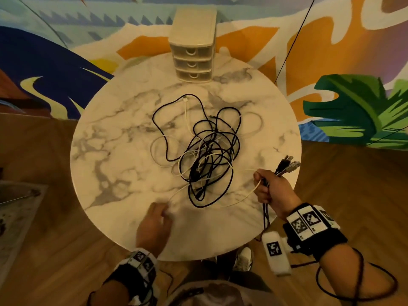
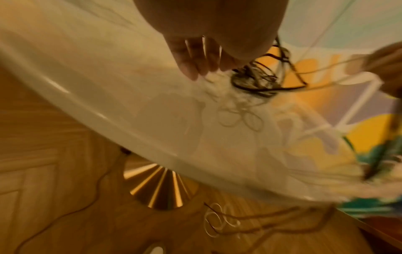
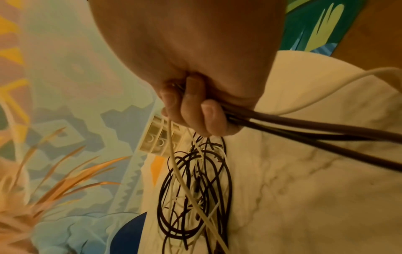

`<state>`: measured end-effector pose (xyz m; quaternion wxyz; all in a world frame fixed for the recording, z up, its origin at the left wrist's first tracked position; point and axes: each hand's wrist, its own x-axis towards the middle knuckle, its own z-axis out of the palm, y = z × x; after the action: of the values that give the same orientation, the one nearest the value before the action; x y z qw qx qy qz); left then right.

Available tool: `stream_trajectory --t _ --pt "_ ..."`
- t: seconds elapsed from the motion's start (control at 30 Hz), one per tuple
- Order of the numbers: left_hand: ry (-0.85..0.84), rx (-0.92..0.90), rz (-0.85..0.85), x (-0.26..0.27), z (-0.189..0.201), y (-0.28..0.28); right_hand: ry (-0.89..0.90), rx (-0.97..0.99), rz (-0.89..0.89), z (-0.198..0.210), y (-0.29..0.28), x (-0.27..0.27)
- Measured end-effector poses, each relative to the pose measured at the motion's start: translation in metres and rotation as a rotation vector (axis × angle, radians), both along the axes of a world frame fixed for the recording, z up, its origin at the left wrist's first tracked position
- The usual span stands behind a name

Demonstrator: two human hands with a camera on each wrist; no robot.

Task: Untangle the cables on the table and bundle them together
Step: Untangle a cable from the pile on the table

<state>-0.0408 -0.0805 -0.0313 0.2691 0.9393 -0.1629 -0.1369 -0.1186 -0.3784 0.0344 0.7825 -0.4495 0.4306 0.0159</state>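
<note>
From the head view, the right hand clamps several cable ends just right of the tangle of cables mid-bench; the left hand, just below it, reaches a white strand, grip unclear. Untangling's underway; next, tease one free. Left wrist: blurred, fingers straight. Right wrist: fist hides the plugs.

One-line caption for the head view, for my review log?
Right hand grips gathered cable ends while left hand reaches toward the tangled cables on the marble table.
</note>
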Motion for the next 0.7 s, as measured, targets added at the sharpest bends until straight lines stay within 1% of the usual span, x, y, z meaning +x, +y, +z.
stream_trajectory --t 0.03,0.07,0.13,0.17,0.2,0.23,0.3,0.37,0.4,0.43,0.47,0.5,0.53,0.6,0.63,0.7 --pt "-0.006 0.023 0.041 0.010 -0.004 0.007 0.011 -0.010 0.002 -0.002 0.000 0.000" --pt "0.019 0.058 0.041 0.021 -0.009 0.010 0.020 -0.022 0.006 -0.005 0.001 0.001" --pt "0.096 0.183 -0.056 0.036 -0.019 0.009 0.033 -0.038 0.019 -0.007 0.004 0.003" --pt "0.107 0.226 -0.131 0.041 -0.024 0.006 0.040 -0.043 0.023 -0.008 0.005 0.004" --pt "0.092 0.231 -0.187 0.044 -0.025 0.001 0.043 -0.049 0.026 -0.009 0.006 0.005" --pt "0.061 0.191 -0.207 0.047 -0.023 -0.005 0.046 -0.056 0.025 -0.010 0.007 0.005" --pt "0.001 0.021 -0.142 0.055 -0.001 -0.020 0.059 -0.118 0.011 -0.010 0.008 0.005" --pt "-0.072 -0.190 -0.035 0.065 0.035 -0.038 0.092 -0.270 -0.029 -0.011 0.008 0.003" --pt "-0.116 -0.265 -0.016 0.070 0.054 -0.046 0.114 -0.365 -0.066 -0.009 0.008 0.002" --pt "-0.175 -0.309 -0.037 0.073 0.073 -0.055 0.118 -0.448 -0.113 -0.006 0.008 0.002" --pt "-0.237 -0.334 -0.101 0.074 0.092 -0.066 0.076 -0.517 -0.139 0.000 0.009 0.003" --pt "-0.278 -0.351 -0.193 0.071 0.110 -0.076 -0.016 -0.566 -0.127 0.008 0.013 0.007" --pt "-0.289 -0.376 -0.294 0.066 0.127 -0.088 -0.142 -0.607 -0.071 0.020 0.018 0.010" --pt "-0.275 -0.438 -0.465 0.051 0.154 -0.111 -0.353 -0.686 0.114 0.045 0.031 0.018" --pt "-0.270 -0.464 -0.516 0.045 0.163 -0.121 -0.408 -0.730 0.208 0.055 0.035 0.021" --pt "-0.219 -0.509 -0.562 0.038 0.173 -0.135 -0.435 -0.819 0.332 0.064 0.040 0.026"
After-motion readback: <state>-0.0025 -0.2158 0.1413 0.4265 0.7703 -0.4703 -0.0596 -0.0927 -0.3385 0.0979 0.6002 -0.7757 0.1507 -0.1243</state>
